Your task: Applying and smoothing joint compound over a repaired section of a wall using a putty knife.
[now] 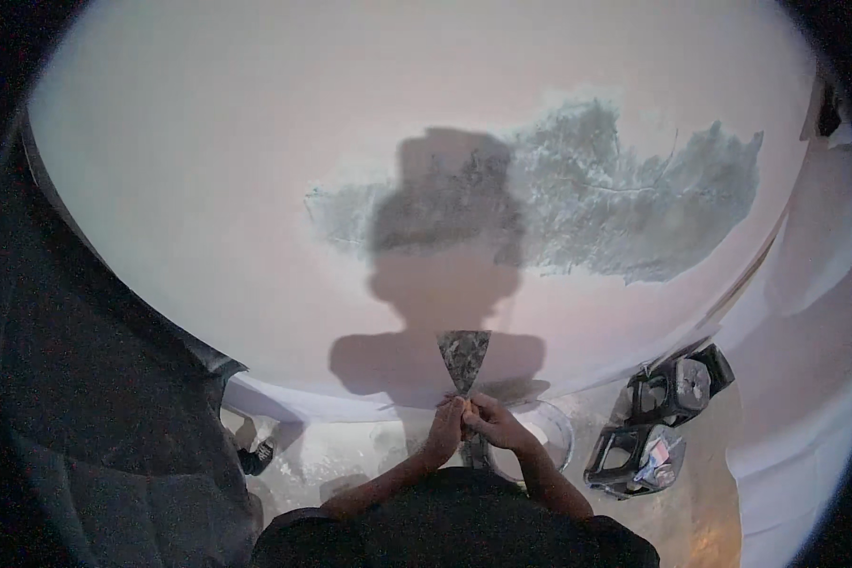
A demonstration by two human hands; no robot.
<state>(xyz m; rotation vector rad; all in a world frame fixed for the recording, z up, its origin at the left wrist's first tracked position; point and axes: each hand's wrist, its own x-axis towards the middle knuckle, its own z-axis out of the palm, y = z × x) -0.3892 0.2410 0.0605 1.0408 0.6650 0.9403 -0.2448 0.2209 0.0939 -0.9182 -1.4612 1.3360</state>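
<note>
Centrally, a scraper with a triangular, mottled grey blade, held low in the view before a pale wall. Pointing away from the body, broad straight edge foremost, narrow end toward the chest; long axis running almost straight up the view. Perhaps clear of the wall, perhaps touching it: impossible to tell from this angle.

Gripped at the narrow end by both hands, with fingers curled inward: left hand on the near left side, right hand close against it from the right. Bent at the elbows, with forearms slanting inward from the lower edge to meet in front of a dark shirt.

Above, on the wall, a rough grey patch, longer from side to side than in height, partly crossed by the shadow of a head and shoulders. Below right of the hands, a round pale bucket; farther right, two dark stools, the nearer bearing a crumpled plastic bag. At left, a broad dark sheet.
</note>
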